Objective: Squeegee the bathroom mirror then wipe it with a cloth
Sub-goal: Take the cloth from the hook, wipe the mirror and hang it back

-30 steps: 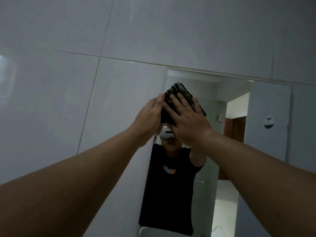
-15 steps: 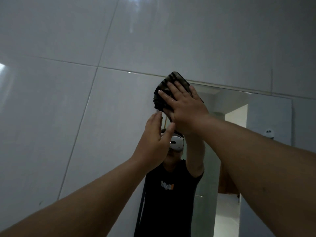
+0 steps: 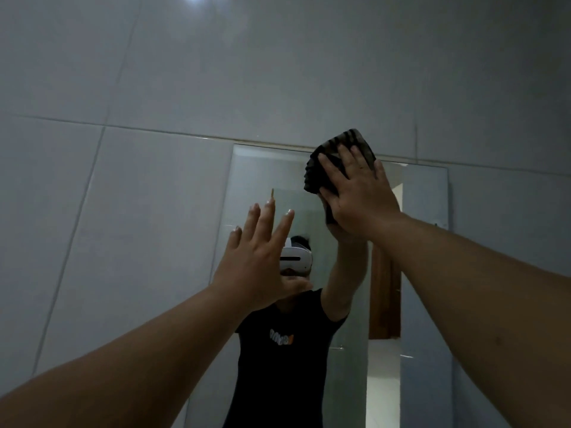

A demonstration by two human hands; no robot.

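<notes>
The bathroom mirror (image 3: 272,177) hangs on a grey tiled wall, its top edge just under a grout line. My right hand (image 3: 358,196) presses a dark striped cloth (image 3: 333,152) flat against the glass at the mirror's top edge, right of centre. The cloth pokes out above and left of my fingers. My left hand (image 3: 262,257) is raised in front of the mirror's left part, fingers spread, holding nothing. No squeegee is in view.
Large pale grey wall tiles (image 3: 123,211) surround the mirror. The glass reflects a person in a black shirt with a white headset (image 3: 296,261), and a wooden door (image 3: 384,304) with a bright floor behind.
My right hand has slid the cloth to the right along the mirror's top edge. My left hand has come off the cloth, dropped lower and spread open.
</notes>
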